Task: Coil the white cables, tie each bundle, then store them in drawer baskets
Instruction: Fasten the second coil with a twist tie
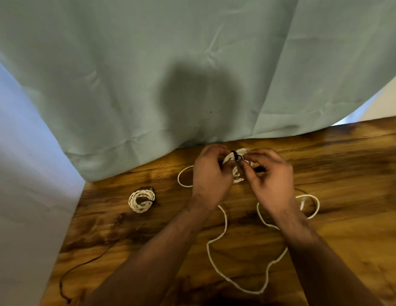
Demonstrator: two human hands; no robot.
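Observation:
My left hand (211, 175) grips a small coil of white cable (238, 173) held just above the far part of the wooden table (347, 228). My right hand (270, 175) pinches a black tie (235, 156) wrapped around the top of that coil. A finished coil (141, 200) bound with a black tie lies on the table to the left. One loose white cable (225, 228) snakes in wide loops across the table under my forearms, its end near my right wrist.
A pale green curtain (170, 74) hangs over the table's far edge. A thin dark string (82, 265) trails over the table's left front. The table's left edge drops off beside a white wall (22, 195).

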